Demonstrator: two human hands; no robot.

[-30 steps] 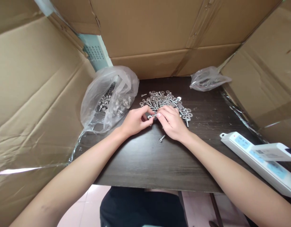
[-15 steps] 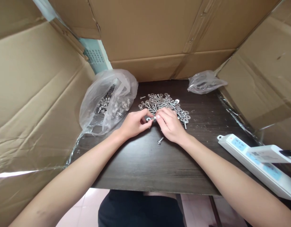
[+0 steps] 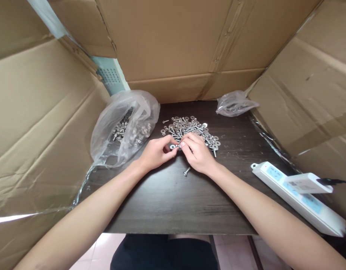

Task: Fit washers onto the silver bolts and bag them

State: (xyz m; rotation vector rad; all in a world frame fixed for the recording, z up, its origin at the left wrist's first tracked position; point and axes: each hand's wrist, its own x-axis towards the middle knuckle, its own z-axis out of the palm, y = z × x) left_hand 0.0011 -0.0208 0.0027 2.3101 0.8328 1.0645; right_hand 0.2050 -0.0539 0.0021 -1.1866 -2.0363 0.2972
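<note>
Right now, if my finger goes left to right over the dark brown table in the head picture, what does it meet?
Big clear plastic bag of metal parts, bare left hand, bare right hand, small clear plastic bag, long white power strip.

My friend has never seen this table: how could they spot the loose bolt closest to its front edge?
On the dark tabletop, find the right hand. Just below and left of it in the picture lies a silver bolt, head toward the lower left. Unlike those crowded in the pile of bolts and washers farther back, it lies by itself, nearest the front edge.
</note>
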